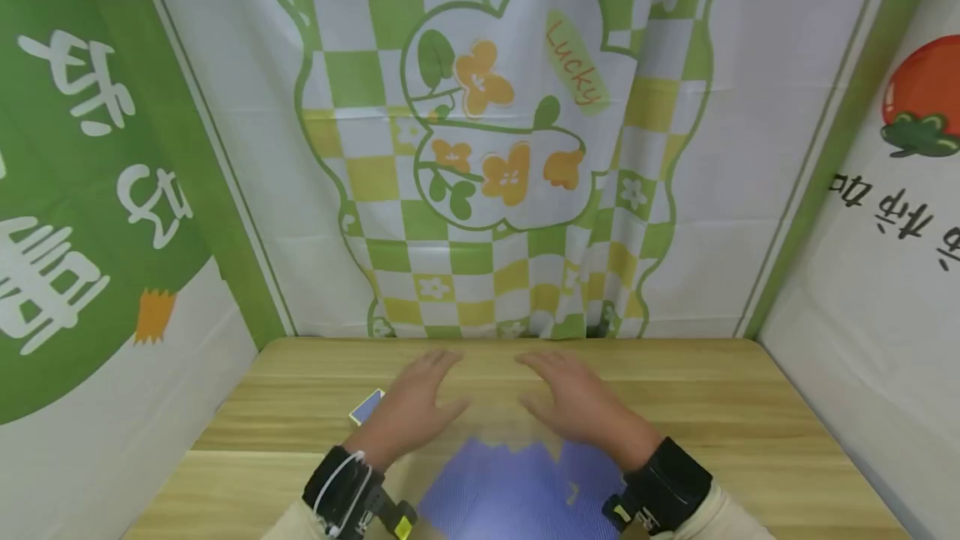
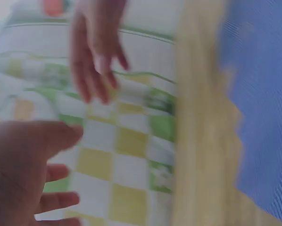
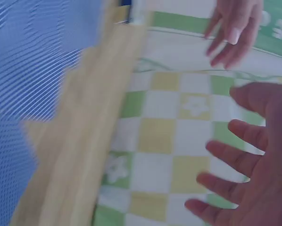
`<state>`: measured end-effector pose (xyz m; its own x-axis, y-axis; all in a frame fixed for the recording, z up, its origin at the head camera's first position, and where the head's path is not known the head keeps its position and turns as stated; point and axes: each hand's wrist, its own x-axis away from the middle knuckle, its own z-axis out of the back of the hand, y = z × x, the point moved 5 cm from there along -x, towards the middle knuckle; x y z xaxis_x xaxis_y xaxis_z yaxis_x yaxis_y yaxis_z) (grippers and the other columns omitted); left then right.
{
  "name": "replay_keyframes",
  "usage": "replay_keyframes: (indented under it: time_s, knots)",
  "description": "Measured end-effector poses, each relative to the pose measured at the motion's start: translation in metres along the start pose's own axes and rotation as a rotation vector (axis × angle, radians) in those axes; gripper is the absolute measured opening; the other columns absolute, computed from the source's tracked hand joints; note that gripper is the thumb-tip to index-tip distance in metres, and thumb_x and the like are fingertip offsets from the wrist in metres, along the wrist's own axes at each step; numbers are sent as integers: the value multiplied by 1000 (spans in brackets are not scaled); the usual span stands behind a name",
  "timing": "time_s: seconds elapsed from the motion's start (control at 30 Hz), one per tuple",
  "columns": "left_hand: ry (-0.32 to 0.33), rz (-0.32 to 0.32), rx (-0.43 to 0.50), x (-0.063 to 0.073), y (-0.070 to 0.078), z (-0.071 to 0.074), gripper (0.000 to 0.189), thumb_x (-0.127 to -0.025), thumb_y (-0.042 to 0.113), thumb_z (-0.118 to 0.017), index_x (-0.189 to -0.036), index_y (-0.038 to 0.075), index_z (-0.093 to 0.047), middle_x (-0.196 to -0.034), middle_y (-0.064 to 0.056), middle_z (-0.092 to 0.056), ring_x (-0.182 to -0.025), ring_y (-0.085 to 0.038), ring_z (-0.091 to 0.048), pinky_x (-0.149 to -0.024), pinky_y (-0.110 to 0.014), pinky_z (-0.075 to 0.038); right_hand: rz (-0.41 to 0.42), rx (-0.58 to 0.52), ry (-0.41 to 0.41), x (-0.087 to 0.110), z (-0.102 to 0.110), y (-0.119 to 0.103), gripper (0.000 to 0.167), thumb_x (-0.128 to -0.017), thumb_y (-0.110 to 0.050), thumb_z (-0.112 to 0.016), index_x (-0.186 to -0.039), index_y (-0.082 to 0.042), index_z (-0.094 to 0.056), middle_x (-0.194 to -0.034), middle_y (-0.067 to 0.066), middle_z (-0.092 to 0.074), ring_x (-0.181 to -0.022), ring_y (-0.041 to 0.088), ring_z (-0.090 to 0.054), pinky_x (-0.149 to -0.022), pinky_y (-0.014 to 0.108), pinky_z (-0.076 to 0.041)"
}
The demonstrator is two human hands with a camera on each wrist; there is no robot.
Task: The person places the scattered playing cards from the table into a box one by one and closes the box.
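Both hands hover over the wooden table with nothing in them. My left hand [image 1: 411, 408] reaches forward on the left, its thumb spread from the fingers. Opposite it, my right hand [image 1: 576, 405] mirrors that pose, and a gap separates the two. The right wrist view shows the right fingers [image 3: 230, 157] spread and relaxed. Below and nearer to me lies a flat blue, finely striped spread [image 1: 510, 490] with a jagged outline, like overlapping face-down cards; the wrists partly cover its sides. Beside the left hand is a small blue deck of cards [image 1: 367, 407] with a pale border, partly hidden.
The light wooden table [image 1: 697, 390] ends at a green-and-yellow checked curtain [image 1: 510, 273] at the back. Printed fabric walls, the left one [image 1: 90, 190] and the right one [image 1: 885, 290], stand close along both sides.
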<state>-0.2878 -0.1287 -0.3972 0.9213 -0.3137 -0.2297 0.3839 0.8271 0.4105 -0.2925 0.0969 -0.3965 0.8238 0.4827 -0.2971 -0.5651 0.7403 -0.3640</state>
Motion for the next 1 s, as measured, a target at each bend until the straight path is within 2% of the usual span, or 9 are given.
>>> replay_keyframes:
  time_s: [0.13,0.2,0.27,0.4,0.53,0.63,0.73,0.87,1.0]
  knots:
    - [92,78,233,14,-5,18,31,-99,34,-66,-123,14,-65,-128,-5,-63,-123,-28,-58,-104,-52,-47,28,-149,64,4,4,-15,30,-98,-23,-66,-125,-9,-68,-125,7,-70,-116,28,-64,-100,47,-52]
    - [126,144,299,22,-18,23,22,-100,30,-64,-117,16,-66,-119,-2,-66,-116,-24,-60,-100,-50,-49,36,-195,48,8,0,-22,24,-99,-23,-65,-119,-10,-71,-118,4,-72,-108,24,-67,-94,44,-55]
    - [149,227,349,31,-37,24,20,-101,29,-62,-115,16,-66,-117,-2,-66,-113,-23,-60,-98,-49,-50,53,-220,11,14,-10,-27,22,-99,-22,-65,-116,-11,-72,-113,3,-73,-102,22,-68,-89,40,-57]
    - [180,390,416,51,-83,13,26,-102,28,-60,-120,9,-65,-124,-11,-65,-118,-30,-59,-100,-51,-50,64,-195,-56,29,-34,-30,23,-97,-23,-68,-118,-13,-71,-115,0,-72,-105,22,-66,-90,38,-56]
    - [196,492,431,71,-122,-6,36,-102,27,-58,-129,3,-59,-142,-22,-53,-135,-44,-45,-111,-63,-37,59,-126,-90,40,-57,-26,29,-96,-25,-70,-122,-13,-69,-121,1,-70,-115,23,-64,-96,42,-54]
    - [194,512,436,81,-140,-20,43,-102,25,-59,-136,-1,-51,-151,-29,-40,-142,-52,-30,-113,-70,-26,49,-72,-132,45,-71,-21,34,-94,-27,-71,-125,-13,-66,-123,1,-68,-116,22,-63,-96,42,-54]
    - [188,504,455,84,-149,-32,52,-102,25,-59,-141,-4,-43,-154,-34,-31,-144,-56,-23,-113,-73,-23,49,-17,-161,48,-81,-17,38,-92,-29,-72,-127,-14,-65,-125,0,-66,-116,21,-62,-95,42,-54]
    - [179,464,468,82,-152,-45,67,-100,30,-64,-146,-8,-34,-154,-38,-28,-143,-57,-23,-113,-71,-24,68,31,-148,51,-89,-16,43,-90,-31,-74,-129,-14,-64,-127,2,-65,-119,24,-61,-98,44,-52]
    - [161,446,402,79,-151,-53,88,-91,43,-73,-148,-8,-30,-151,-38,-30,-140,-56,-27,-113,-69,-27,67,37,-164,54,-93,-15,54,-89,-38,-75,-134,-13,-60,-132,4,-63,-123,28,-58,-102,47,-50]
